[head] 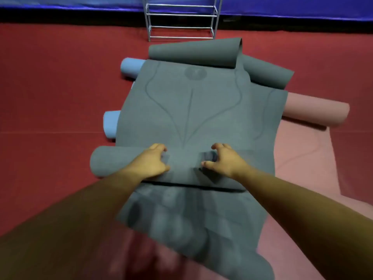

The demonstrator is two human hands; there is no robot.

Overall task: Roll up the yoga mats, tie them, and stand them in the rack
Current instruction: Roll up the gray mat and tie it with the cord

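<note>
A dark grey yoga mat [187, 110] lies spread on the red floor, with a rolled part [113, 160] crossing its near middle. My left hand [150, 161] rests on top of that roll with its fingers curled over it. My right hand [224, 158] sits on the same roll a little to the right, fingers bent onto the mat. The mat's far end curls up into a loose roll [193, 52]. The metal rack [181, 19] stands at the back, past the mats.
Two light blue rolled ends [132, 67] [111, 123] stick out from under the grey mat on the left. A pink mat [314, 112] lies rolled at the right, its flat part reaching toward me. Another grey mat end [266, 72] lies at the back right. A blue wall pad runs along the back.
</note>
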